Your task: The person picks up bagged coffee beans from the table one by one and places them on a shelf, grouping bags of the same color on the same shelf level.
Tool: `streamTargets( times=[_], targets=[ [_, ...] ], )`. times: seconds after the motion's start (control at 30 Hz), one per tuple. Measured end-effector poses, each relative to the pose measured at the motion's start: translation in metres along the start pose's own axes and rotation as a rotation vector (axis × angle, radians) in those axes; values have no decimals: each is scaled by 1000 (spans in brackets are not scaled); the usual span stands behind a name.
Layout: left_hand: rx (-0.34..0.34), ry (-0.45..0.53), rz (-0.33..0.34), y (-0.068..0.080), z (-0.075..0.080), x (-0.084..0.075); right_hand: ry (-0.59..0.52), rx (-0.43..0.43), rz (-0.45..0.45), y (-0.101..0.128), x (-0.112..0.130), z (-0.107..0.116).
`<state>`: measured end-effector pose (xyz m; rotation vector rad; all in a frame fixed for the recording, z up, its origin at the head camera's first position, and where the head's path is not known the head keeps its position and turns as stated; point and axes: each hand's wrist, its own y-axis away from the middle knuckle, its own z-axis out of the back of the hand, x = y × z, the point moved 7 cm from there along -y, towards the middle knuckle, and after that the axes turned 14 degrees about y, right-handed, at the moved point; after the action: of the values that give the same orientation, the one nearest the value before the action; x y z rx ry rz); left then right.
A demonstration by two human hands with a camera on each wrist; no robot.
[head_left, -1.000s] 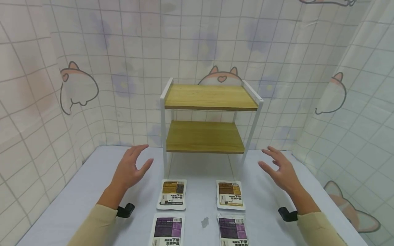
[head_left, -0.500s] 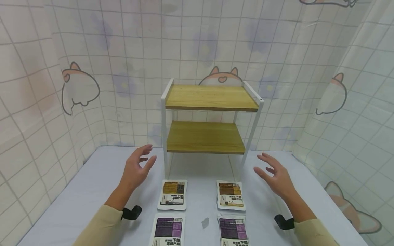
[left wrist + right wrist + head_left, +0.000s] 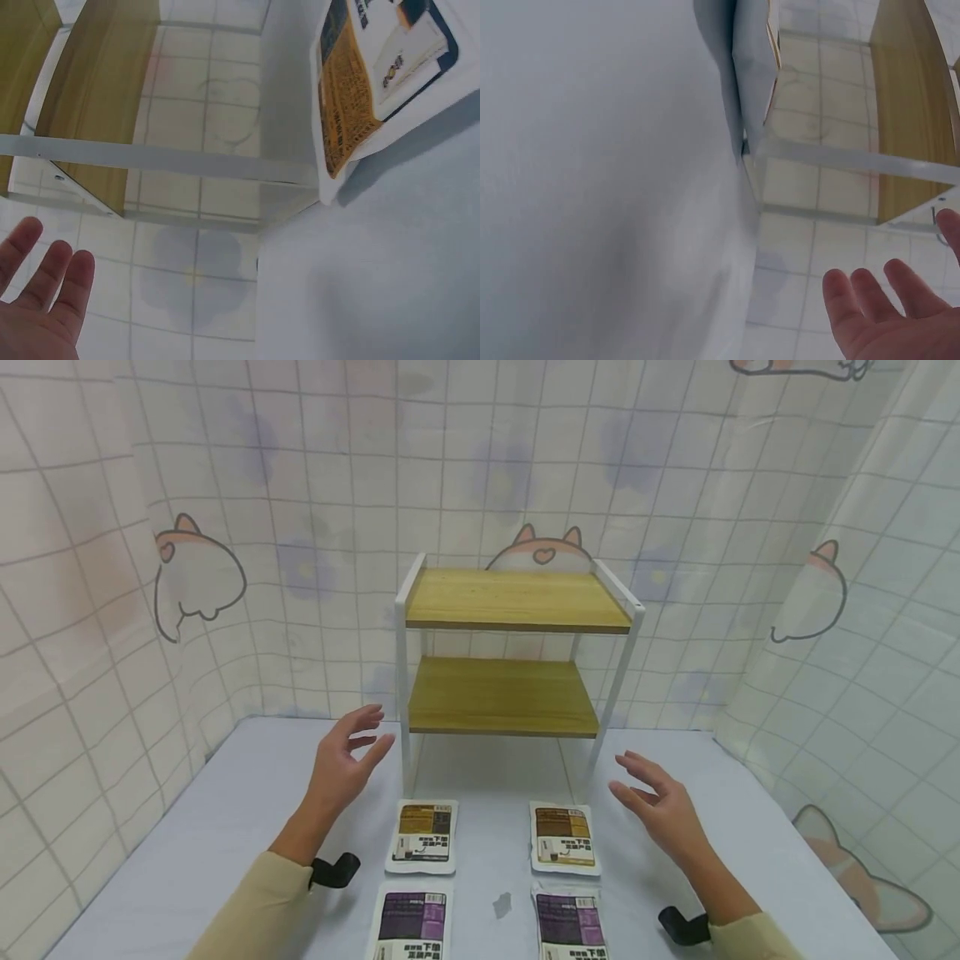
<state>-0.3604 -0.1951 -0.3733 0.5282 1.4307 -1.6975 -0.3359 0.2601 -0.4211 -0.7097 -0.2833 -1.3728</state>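
Observation:
My left hand (image 3: 341,768) hovers over the table to the left of the two-tier wooden shelf (image 3: 502,697), holding nothing, its fingers relaxed and apart from the thumb. On the other side my right hand (image 3: 660,806) is likewise bare, its fingers loosely bent toward the shelf's right leg. Two packets with brown-and-gold labels lie flat in front of the shelf, a left packet (image 3: 422,837) and a right packet (image 3: 564,839). Nearer to me lie a left purple-labelled packet (image 3: 411,922) and a right purple-labelled packet (image 3: 570,925), both cut off by the frame's bottom edge.
The shelf has white side frames (image 3: 403,693) and stands at the back of the white-covered table (image 3: 247,802). A grid-patterned curtain (image 3: 322,527) with cartoon animals encloses the back and sides. A small grey patch (image 3: 502,906) shows between the purple packets.
Both hands have moved inward toward the shelf, the left one rightward and slightly up, the right one leftward and down. The shelf and packets stay in place.

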Motion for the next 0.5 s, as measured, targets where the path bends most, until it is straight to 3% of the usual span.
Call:
streamTargets(
  times=[0.5],
  targets=[
    [57,75,35,-12,-10,-7,-132,102,-83,9,-6,-30]
  ],
)
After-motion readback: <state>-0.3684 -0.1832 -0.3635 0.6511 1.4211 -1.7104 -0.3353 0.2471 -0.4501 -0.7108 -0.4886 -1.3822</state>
